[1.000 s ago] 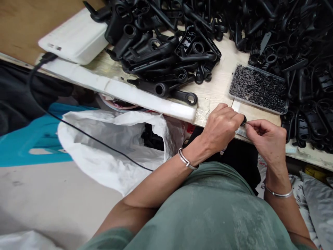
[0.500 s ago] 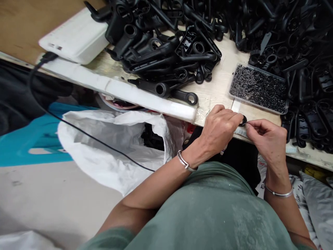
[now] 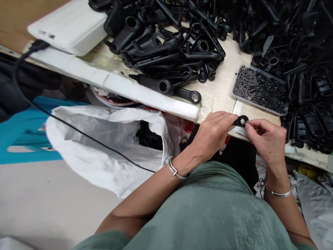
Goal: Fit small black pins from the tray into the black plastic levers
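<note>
At the table's front edge my left hand (image 3: 212, 135) is closed over a black plastic part with a ring-shaped end (image 3: 242, 120). The ring shows past my fingertips; the rest of the part is hidden under the hand. My right hand (image 3: 267, 139) is closed in a pinch, thumb and forefinger at the ring's right rim. Whatever small thing may be between those fingertips is too small to tell. Just beyond both hands stands a clear plastic box (image 3: 257, 101) filled with small dark pieces, apparently screws.
Black plastic parts with ring ends (image 3: 166, 59) lie heaped along the back and right (image 3: 309, 118). A white box (image 3: 70, 27) with a black cable (image 3: 78, 130) sits at the left. White padding (image 3: 145, 92) lines the table edge, above an open white sack (image 3: 104, 139) holding black parts.
My left hand has drawn back a little to the left, so more of the ring end shows. My right hand stays pinched at its rim. The view has shifted slightly.
</note>
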The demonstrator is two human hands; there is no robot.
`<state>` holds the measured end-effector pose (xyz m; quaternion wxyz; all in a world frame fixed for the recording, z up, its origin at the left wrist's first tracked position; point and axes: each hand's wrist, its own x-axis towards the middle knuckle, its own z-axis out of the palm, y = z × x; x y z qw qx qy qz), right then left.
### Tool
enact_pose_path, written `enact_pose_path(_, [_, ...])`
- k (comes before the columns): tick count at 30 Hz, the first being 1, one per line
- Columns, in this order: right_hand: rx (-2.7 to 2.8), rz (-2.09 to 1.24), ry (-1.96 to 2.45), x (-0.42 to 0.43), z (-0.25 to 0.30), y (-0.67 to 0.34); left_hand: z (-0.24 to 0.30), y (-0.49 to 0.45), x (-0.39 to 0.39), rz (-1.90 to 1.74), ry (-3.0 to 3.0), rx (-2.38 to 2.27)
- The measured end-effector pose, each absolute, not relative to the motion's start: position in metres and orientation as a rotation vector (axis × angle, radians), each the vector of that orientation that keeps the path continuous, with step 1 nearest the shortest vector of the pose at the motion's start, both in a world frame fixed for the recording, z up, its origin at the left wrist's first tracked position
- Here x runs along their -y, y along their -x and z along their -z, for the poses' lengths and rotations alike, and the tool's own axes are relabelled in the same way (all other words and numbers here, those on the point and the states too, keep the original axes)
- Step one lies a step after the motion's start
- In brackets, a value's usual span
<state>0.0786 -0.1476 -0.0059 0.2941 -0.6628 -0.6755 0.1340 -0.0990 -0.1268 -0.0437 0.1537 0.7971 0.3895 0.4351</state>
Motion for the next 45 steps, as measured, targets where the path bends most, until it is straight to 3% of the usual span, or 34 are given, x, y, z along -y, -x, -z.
enact_pose_path(15, [2.237, 0.044, 1.670, 0.144, 0.001, -0.068, 0.052, 0.097, 0.128, -1.292, -2.254, -1.085])
enact_pose_path(24, [2.342, -0.288, 1.637, 0.137, -0.018, -0.078, 0.054, 0.096, 0.125, -1.350, -2.244, -1.042])
enact_pose_path(45, [2.769, 0.069, 1.894, 0.129, -0.037, -0.059, 0.058, 0.094, 0.124, -1.466, -2.174, -0.982])
